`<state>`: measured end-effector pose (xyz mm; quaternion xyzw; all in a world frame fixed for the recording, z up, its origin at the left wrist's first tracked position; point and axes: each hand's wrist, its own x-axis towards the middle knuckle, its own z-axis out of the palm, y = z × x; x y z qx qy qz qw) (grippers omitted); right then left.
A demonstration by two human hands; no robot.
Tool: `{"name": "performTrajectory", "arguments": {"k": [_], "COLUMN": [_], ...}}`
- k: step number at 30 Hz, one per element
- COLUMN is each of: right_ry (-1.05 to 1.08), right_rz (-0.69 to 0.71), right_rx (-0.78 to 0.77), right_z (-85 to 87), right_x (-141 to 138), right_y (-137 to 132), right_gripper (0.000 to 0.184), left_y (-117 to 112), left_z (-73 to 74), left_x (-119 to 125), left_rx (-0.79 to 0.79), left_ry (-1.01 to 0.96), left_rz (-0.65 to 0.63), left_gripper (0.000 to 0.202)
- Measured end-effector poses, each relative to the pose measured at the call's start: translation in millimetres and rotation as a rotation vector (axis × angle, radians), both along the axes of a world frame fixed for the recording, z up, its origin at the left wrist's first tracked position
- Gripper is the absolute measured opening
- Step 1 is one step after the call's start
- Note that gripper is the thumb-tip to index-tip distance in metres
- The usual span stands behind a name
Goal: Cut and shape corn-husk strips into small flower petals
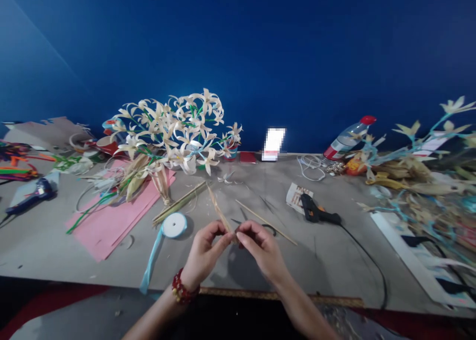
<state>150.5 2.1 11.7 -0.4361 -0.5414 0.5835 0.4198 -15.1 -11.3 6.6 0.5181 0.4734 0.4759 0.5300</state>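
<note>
My left hand (208, 246), with a red beaded bracelet at the wrist, pinches a thin tan strip of dried husk (218, 206) that points up and away over the table. Against its fingertips, my right hand (262, 246) is closed in a pinch at the strip's near end; the exact spot is partly hidden by the fingers. Behind the right hand lie scissors (274, 228), mostly covered, and a thin wooden stick (267, 222). To the left of the hands sits a white spool (174, 225) with light blue ribbon (153, 260) trailing toward the table's front edge.
White husk flowers (178, 127) on green stems stand at the back left, above pink paper sheets (92, 236). A black glue gun (320, 211) with its cord and a white power strip (409, 260) are on the right. A bottle (345, 137) leans by the blue wall.
</note>
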Motion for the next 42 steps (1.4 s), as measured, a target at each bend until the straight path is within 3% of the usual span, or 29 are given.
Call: {"name": "performTrajectory", "arguments": {"k": [5,12,25,30,34,42], "right_ry": [-0.085,-0.063,-0.139,-0.235,-0.296,-0.310], "right_rz": [0.016,0.071,0.049,0.035,0.061,0.020], "right_rx": [0.126,-0.003,0.070,0.137,0.159,0.201], "right_z": [8.3,6.3,4.3,3.9,2.0,5.2], "right_x": [3,3,6,10,16,10], "right_y": [6,9,9,11,13,8], "right_gripper": [0.013,0.013,0.009,0.006,0.010,0.009], "left_y": [1,-1,1,3,5,11], "left_z": [4.3,11.2,18.7,22.1,20.7,8.7], "left_x": [-4,-6,2,2,0,5], "left_rx": [0.055,0.067,0.249,0.250,0.208,0.436], "left_ry": [0.213,0.164,0.409,0.480,0.522,0.783], "left_rz": [-0.038,-0.085,-0.013,-0.053,-0.106,0.008], "left_gripper": [0.021,0.022,0.014,0.014,0.011,0.015]}}
